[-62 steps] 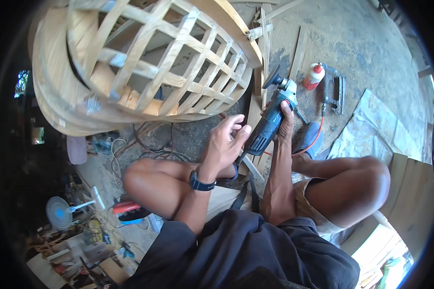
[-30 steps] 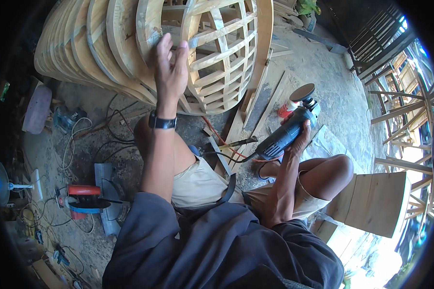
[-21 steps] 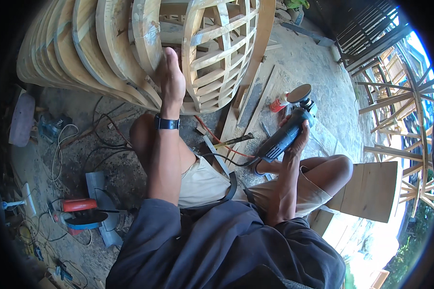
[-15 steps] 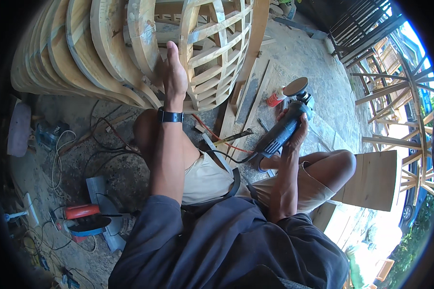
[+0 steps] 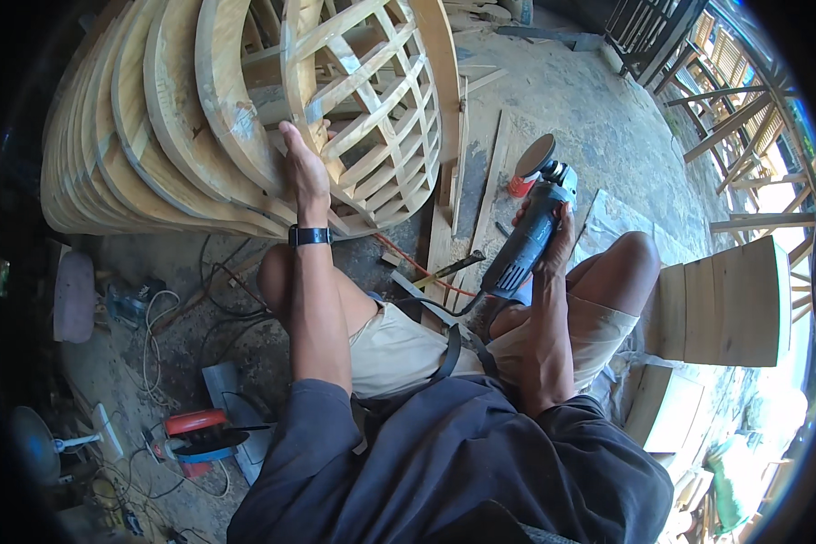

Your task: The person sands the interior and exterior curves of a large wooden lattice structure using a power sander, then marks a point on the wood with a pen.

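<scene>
Now — right grip [image 5: 558,238] holds grinder [image 5: 526,238] | left grip [image 5: 309,186] touches frame [image 5: 233,113] — lettering unreadable

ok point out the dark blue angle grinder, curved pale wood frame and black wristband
Dark blue angle grinder [image 5: 528,236]: head view, middle of its body.
Curved pale wood frame [image 5: 222,92]: head view, a broad rib.
Black wristband [image 5: 311,237]: head view, its visible side.

Left hand [image 5: 308,181]: shifted from beside the grinder [image 5: 521,240] to the wooden frame [image 5: 241,122], thumb and fingertips now either side of a rib. Grinder disc [image 5: 535,156]: formerly edge-on, now face visible. Bottle [image 5: 519,187]: previously unobstructed, now partly hidden behind disc.
</scene>
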Action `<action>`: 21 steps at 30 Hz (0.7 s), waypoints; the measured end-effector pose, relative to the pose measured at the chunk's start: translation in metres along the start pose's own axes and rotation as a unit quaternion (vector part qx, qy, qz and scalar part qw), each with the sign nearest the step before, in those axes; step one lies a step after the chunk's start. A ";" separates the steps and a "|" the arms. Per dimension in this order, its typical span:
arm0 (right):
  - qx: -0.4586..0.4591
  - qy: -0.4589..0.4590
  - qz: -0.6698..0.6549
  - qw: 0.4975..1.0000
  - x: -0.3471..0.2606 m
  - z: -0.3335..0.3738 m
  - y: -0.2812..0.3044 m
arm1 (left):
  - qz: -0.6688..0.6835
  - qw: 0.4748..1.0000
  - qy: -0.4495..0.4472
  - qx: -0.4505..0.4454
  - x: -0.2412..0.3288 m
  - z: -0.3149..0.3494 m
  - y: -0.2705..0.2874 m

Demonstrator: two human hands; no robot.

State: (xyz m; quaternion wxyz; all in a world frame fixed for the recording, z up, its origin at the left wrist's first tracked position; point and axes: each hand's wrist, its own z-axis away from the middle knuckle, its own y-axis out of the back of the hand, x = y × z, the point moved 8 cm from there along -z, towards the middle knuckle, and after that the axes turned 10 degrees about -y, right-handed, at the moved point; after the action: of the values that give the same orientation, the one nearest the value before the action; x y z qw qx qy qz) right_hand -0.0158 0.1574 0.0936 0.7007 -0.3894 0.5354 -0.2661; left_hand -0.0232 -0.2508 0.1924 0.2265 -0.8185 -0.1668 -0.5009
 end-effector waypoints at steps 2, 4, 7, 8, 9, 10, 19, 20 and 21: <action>0.006 0.001 0.011 1.000 -0.002 0.000 0.007 | -0.002 1.000 -0.006 0.009 0.001 -0.001 0.000; 0.011 -0.006 0.004 1.000 -0.001 -0.002 0.016 | -0.008 1.000 -0.006 0.017 0.001 -0.001 0.001; 0.008 -0.020 -0.028 0.999 0.003 -0.009 0.030 | -0.016 0.999 -0.003 0.032 0.003 0.001 0.001; 0.002 -0.020 -0.036 0.999 0.000 -0.009 0.034 | -0.014 0.999 0.004 0.031 0.003 0.003 -0.001; -0.004 -0.020 -0.045 0.999 -0.002 -0.010 0.037 | -0.006 0.999 0.008 0.034 0.002 0.005 -0.003; -0.008 -0.017 -0.051 0.999 -0.003 -0.011 0.037 | -0.002 0.999 0.010 0.037 0.004 0.007 -0.003; 0.036 0.010 -0.043 0.998 -0.019 -0.011 0.061 | -0.475 0.770 -0.418 0.075 0.124 0.024 -0.072; 0.034 0.013 -0.048 0.998 -0.019 -0.012 0.058 | -0.500 0.749 -0.434 0.011 0.136 0.014 -0.094; 0.033 0.017 -0.052 0.998 -0.020 -0.012 0.058 | -0.522 0.725 -0.445 -0.053 0.143 0.004 -0.116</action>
State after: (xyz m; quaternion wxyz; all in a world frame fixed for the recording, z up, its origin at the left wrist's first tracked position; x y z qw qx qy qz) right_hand -0.0358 0.2018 0.0546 0.6888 -0.3889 0.5174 -0.3266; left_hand -0.0151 -0.1442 0.3420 -0.2149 -0.7417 -0.6228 -0.1260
